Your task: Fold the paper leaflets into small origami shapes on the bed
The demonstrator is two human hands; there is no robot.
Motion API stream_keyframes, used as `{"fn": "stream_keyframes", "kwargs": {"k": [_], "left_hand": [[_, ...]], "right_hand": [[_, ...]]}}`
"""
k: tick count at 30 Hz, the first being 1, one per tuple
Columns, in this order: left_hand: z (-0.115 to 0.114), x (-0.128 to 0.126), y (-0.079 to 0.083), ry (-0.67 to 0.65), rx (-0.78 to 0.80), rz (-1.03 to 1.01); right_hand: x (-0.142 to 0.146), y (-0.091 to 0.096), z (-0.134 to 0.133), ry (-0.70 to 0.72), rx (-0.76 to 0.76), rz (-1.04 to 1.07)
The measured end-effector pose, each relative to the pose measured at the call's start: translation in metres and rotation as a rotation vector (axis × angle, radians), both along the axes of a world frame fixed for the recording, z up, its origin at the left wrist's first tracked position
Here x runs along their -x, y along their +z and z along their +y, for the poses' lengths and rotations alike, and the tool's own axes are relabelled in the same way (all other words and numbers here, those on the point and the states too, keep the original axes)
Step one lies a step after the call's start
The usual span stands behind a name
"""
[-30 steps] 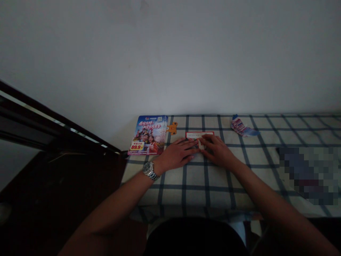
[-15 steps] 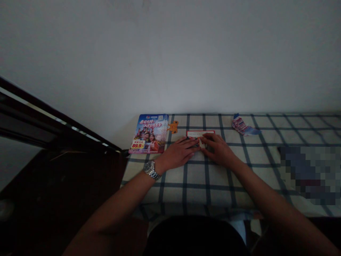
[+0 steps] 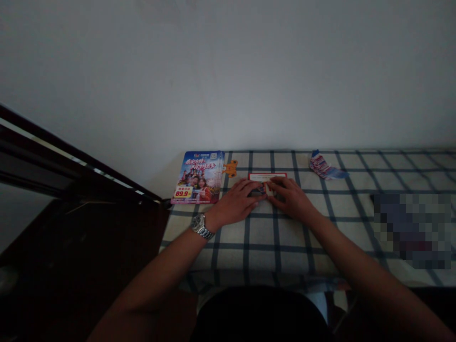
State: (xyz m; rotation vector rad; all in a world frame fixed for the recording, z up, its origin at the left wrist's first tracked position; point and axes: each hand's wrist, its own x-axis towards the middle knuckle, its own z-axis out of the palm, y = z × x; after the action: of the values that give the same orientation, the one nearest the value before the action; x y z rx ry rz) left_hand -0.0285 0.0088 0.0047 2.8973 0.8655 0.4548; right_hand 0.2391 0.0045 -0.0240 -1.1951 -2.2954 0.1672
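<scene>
A small sheet of paper with a red border and a white upper part lies on the checked cloth, mostly covered by my hands. My left hand, with a metal watch on its wrist, bends its fingers over the paper's left side. On the right side, my right hand curls its fingers and thumb onto the same paper. Between the fingertips a pale and dark printed part shows. Both hands seem to grip the paper, though the exact hold is hidden.
A stack of colourful flyers lies on the left of the checked tablecloth, beside an orange bear-shaped piece. Farther right are a crumpled blue-and-red paper and a blurred-out object. A wall rises behind the table.
My left fingers have bent and drawn slightly apart, so more of the printed part shows between them. My right hand has barely moved; the whole view has shifted slightly.
</scene>
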Motion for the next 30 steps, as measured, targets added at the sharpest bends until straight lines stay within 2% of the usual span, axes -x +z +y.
{"fn": "stream_keyframes", "kwargs": {"k": [9,18,25,30], "left_hand": [[0.000,0.006,-0.004,0.015,0.025,0.034],[-0.002,0.003,-0.003,0.088,-0.011,-0.060],[0.008,0.010,-0.005,0.072,0.038,-0.039],[0.012,0.011,-0.006,0.116,0.076,-0.076]], "right_hand": [[0.000,0.000,-0.001,0.000,0.013,-0.007],[0.000,0.002,-0.003,-0.010,0.026,0.003],[0.001,0.002,-0.003,-0.012,0.020,-0.011],[0.001,0.002,-0.003,-0.013,0.026,0.004]]}}
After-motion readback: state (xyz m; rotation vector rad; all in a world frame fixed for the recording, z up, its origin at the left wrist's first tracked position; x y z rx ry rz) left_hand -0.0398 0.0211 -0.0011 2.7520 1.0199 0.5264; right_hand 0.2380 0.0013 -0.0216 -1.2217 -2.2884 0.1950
